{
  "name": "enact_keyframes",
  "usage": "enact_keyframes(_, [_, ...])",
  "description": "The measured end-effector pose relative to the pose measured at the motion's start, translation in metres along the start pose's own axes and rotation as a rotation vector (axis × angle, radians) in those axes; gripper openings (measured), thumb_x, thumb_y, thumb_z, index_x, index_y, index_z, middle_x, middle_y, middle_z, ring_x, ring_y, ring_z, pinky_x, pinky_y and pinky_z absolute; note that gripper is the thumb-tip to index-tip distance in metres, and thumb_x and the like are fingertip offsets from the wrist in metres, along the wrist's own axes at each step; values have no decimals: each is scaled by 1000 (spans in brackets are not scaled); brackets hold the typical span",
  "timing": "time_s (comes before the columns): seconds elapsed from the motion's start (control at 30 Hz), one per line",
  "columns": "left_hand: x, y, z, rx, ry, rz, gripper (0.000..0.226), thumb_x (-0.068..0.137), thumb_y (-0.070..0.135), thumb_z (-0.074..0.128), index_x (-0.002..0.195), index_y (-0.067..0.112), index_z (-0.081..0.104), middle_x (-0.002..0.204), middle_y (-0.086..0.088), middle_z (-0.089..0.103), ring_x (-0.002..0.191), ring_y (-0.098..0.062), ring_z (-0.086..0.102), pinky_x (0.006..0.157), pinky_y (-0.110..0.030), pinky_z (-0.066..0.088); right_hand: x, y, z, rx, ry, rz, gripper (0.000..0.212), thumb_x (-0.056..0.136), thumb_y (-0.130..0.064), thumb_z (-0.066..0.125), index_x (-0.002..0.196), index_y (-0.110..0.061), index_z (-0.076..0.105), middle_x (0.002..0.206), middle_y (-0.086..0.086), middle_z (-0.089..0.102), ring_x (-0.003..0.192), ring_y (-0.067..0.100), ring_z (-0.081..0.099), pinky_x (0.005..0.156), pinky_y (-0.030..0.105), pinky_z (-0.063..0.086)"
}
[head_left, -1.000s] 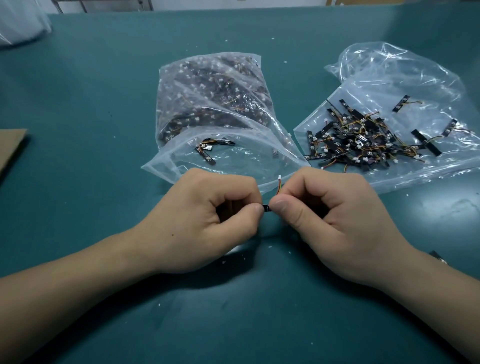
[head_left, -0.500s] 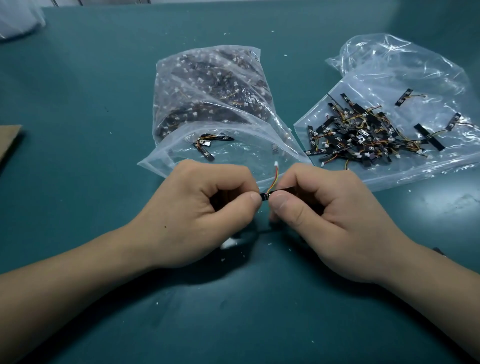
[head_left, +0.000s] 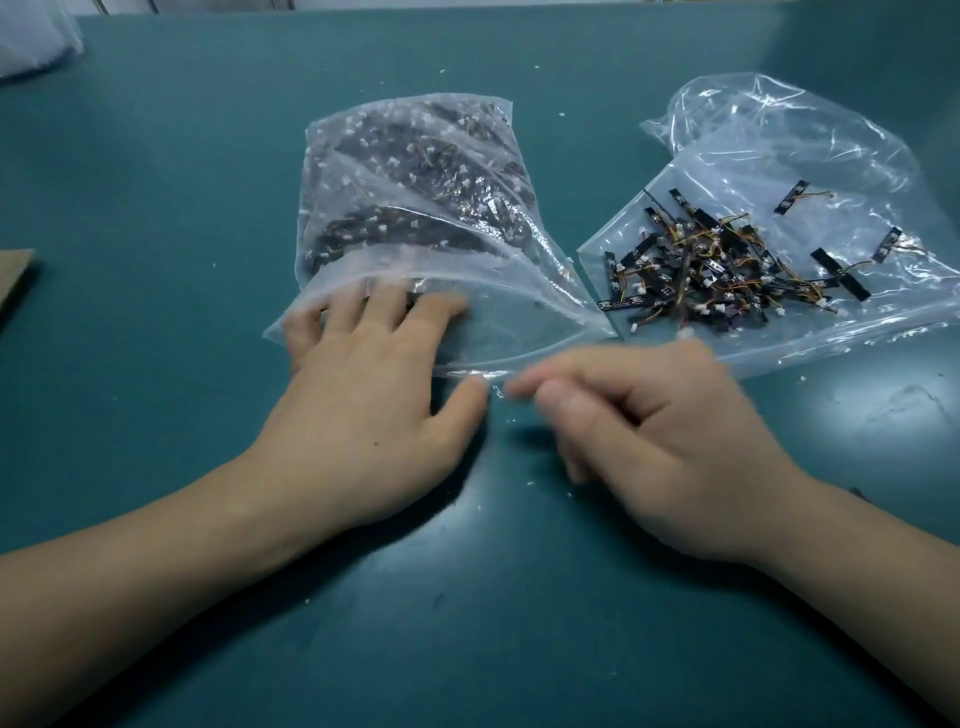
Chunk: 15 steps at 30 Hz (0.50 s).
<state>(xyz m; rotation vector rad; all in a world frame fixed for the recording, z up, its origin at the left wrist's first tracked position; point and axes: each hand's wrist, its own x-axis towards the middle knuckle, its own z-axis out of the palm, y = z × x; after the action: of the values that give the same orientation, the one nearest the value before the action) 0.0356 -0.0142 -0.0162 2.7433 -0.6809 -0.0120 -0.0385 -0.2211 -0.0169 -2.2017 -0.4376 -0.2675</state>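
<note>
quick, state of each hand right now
left hand: open, fingers straight inside the mouth of the full bag
right hand: fingers curled but blurred, cannot tell if it holds anything

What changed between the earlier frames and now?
The hands parted: the wired strip they pinched together is out of sight. The left hand went forward, reaching flat into the mouth of the full bag. The right hand is blurred, loosely curled; any hold is unclear. That bag, the right bag and its strip pile stayed put.
</note>
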Motion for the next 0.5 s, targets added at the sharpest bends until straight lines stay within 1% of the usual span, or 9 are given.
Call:
enact_keyframes(0.07, [1, 0, 1, 74, -36, 4, 67, 88, 67, 29, 149, 39, 36, 151, 9, 42, 146, -23, 28, 117, -48, 14, -1, -7, 5, -282, -191, -84, 23, 102, -37, 54, 100, -28, 75, 77, -13, 72, 68, 12, 67, 63, 35, 54])
enact_keyframes(0.1, [0, 0, 1, 85, -34, 19, 69, 89, 67, 28, 151, 37, 36, 156, 9, 39, 149, -22, 26, 118, -50, 16, -1, -9, 6, -358, -244, -108, 23, 101, -41, 54, 99, -29, 74, 81, -13, 73, 73, 16, 69, 63, 39, 54])
enact_keyframes(0.17, [-1, 0, -1, 76, -17, 66, 67, 90, 64, 31, 149, 33, 43, 159, 10, 39, 150, -20, 27, 120, -49, 18, 0, -11, 5, -359, -253, -88, 22, 99, -43, 55, 98, -31, 74, 82, -14, 72, 75, 14, 67, 64, 40, 53])
enact_keyframes(0.2, [-1, 0, -1, 56, -2, 98, 62, 92, 59, 35, 146, 31, 49, 156, 11, 43, 148, -19, 31, 119, -47, 20, 1, -11, 4, -320, -237, -57, 22, 99, -44, 56, 97, -31, 74, 80, -15, 71, 73, 12, 66, 65, 40, 53])
enact_keyframes(0.27, [0, -1, -2, -22, 32, 170, 46, 93, 39, 46, 134, 25, 61, 142, 8, 58, 135, -22, 46, 115, -47, 32, 2, -11, 2, -259, -218, -13, 21, 98, -43, 58, 95, -31, 74, 77, -16, 70, 71, 8, 62, 65, 40, 52])
enact_keyframes(0.33, [2, -3, 0, -111, 92, 241, 36, 91, 18, 51, 121, 20, 69, 119, 5, 67, 113, -27, 58, 101, -50, 43, 2, -11, 3, -265, -225, -9, 20, 98, -43, 58, 95, -31, 74, 79, -16, 71, 72, 9, 64, 66, 40, 53])
enact_keyframes(0.37, [2, -4, 0, -127, 120, 258, 34, 90, 14, 50, 117, 21, 70, 109, 7, 68, 103, -26, 59, 94, -48, 45, 2, -12, 3, -277, -232, -9, 20, 98, -43, 58, 96, -32, 74, 80, -16, 71, 74, 10, 65, 66, 40, 53])
enact_keyframes(0.43, [1, -4, 2, -113, 168, 265, 30, 92, 15, 51, 112, 27, 69, 100, 13, 67, 93, -22, 56, 89, -40, 39, 2, -11, 4, -290, -233, -9, 19, 98, -42, 59, 96, -32, 74, 81, -16, 72, 75, 10, 66, 66, 40, 53])
enact_keyframes(0.5, [0, -3, 3, -118, 218, 275, 25, 94, 19, 53, 110, 33, 67, 98, 19, 65, 93, -18, 54, 89, -34, 29, 2, -10, 4, -270, -206, -6, 17, 98, -40, 60, 96, -30, 74, 78, -15, 71, 72, 9, 64, 65, 39, 52])
